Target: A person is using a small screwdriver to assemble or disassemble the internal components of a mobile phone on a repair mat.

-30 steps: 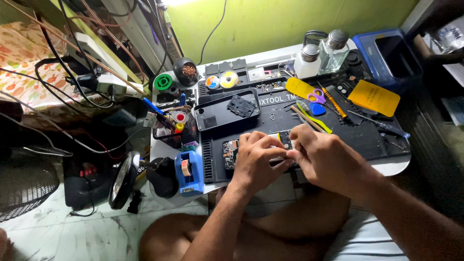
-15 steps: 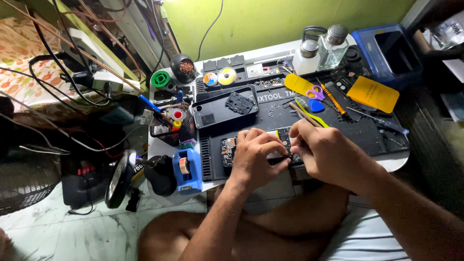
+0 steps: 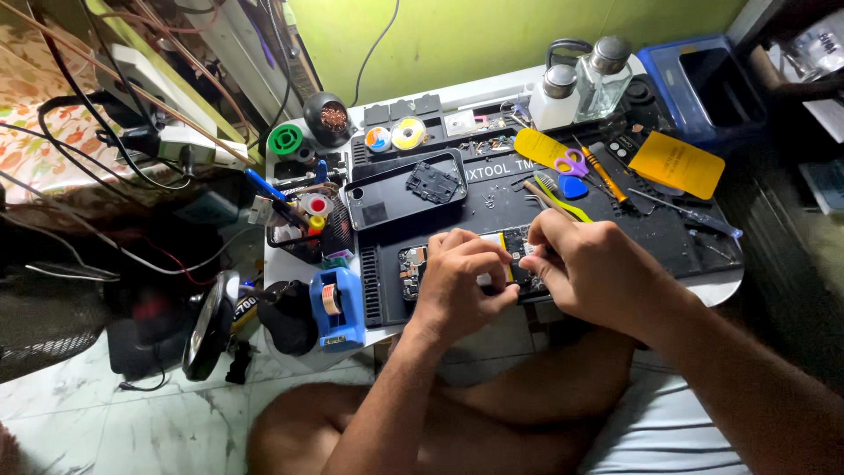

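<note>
An opened phone [image 3: 413, 264] lies on a black work mat [image 3: 651, 233] near the front edge of a small table, its circuit boards and yellow battery showing. My left hand [image 3: 462, 286] rests on the phone's middle and holds it down with curled fingers. Beside it, my right hand [image 3: 593, 268] covers the phone's right end, fingers closed at the battery's edge; whether it grips a small tool is hidden. The phone's black back cover [image 3: 400, 189] lies apart, just behind it.
A blue tape dispenser [image 3: 337, 308] stands at the table's front left. Yellow pry cards [image 3: 677, 163], scissors [image 3: 571, 163], screwdrivers and two bottles [image 3: 602, 79] crowd the back right. Solder spools [image 3: 286, 139] and a tool holder [image 3: 303, 220] sit left. Cables hang on the far left.
Both hands stay on the opened phone with only small finger shifts. The view has tilted slightly, so the table sits a little higher in the picture.
</note>
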